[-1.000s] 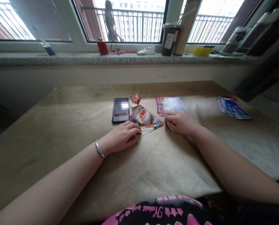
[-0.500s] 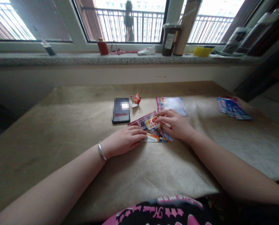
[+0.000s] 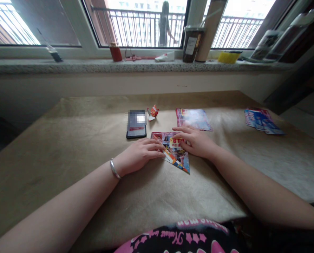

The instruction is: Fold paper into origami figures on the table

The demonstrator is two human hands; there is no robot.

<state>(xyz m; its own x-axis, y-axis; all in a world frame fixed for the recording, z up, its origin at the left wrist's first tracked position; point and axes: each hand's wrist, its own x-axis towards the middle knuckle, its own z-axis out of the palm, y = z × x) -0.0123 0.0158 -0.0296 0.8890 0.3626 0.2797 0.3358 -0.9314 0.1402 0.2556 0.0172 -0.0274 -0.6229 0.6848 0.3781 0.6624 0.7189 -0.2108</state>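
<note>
A colourful printed flyer [image 3: 180, 155], folded along a slanting edge, lies on the table in front of me and narrows to a point at its lower right. My left hand [image 3: 138, 155] rests over its left part, palm down with the fingers stretched out. From the right, my right hand [image 3: 197, 141] touches its upper right part, fingers spread across the printed price. Behind my right hand lies another flyer or small stack of flyers [image 3: 195, 117].
Beyond my left hand are a phone [image 3: 136, 126] and a small red folded paper piece [image 3: 153, 112]. More flyers [image 3: 262, 121] lie fanned at the right. Along the windowsill [image 3: 146, 66] stand a red bottle [image 3: 116, 52], a dark jar [image 3: 191, 45] and a yellow item [image 3: 228, 57].
The flyer has turned clockwise under my hands, its point swinging down toward me. My hands have shifted only slightly. Outside the window, a person has moved right.
</note>
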